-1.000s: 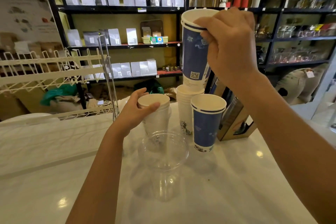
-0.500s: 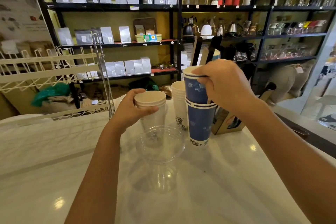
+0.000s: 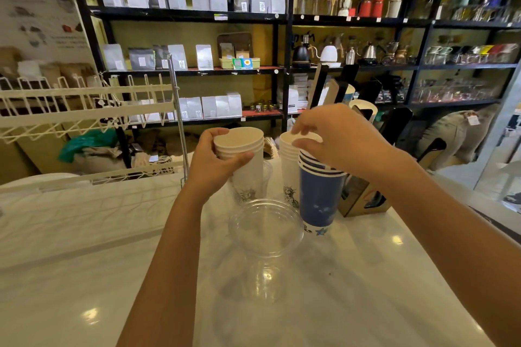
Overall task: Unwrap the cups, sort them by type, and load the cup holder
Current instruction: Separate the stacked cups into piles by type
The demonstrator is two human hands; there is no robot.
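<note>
A stack of blue paper cups (image 3: 320, 200) stands on the white counter (image 3: 366, 276). My right hand (image 3: 335, 138) rests on its top rim, fingers curled over the edge of the uppermost cup. Just behind stands a stack of white paper cups (image 3: 287, 166). My left hand (image 3: 214, 160) grips another stack of white cups (image 3: 245, 155) near its rim, thumb in front. A stack of clear plastic cups (image 3: 265, 234) stands nearest me, in front of the paper stacks. The white wire cup holder (image 3: 84, 110) is at the left.
A brown cardboard box (image 3: 363, 200) holding dark items stands right of the blue cups. A metal post (image 3: 177, 121) rises at the holder's right end. Black shelves (image 3: 197, 15) with bags, jars and kettles fill the background. A person bends over at far right (image 3: 456, 135).
My right hand has lowered the blue cup from high up and nested it fully into the blue stack. My left hand has stayed on the white stack.
</note>
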